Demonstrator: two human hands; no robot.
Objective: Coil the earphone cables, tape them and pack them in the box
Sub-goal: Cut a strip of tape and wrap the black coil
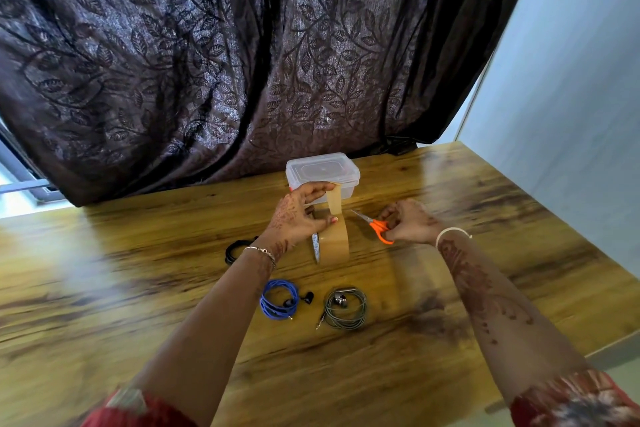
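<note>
Frame centre: left hand point(298, 215) grips brown tape roll point(334, 243) standing on edge on bench point(138, 288), fingers pinching pulled-up strip point(334, 199). Right hand point(408, 222) closed on orange scissors point(375, 225), blades pointing left. Clear lidded box point(322, 172) behind. Blue coil point(278, 298) & grey coil point(346, 308) lower centre; black coil point(235, 251) partly behind left wrist.

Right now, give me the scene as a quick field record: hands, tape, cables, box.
left hand: holding tape roll upright, strip pulled up
right hand: gripping orange scissors
blue cable: coiled, on table
grey cable: coiled, beside the blue one
black cable: partly hidden behind left wrist
box: lid on, behind the tape
</note>
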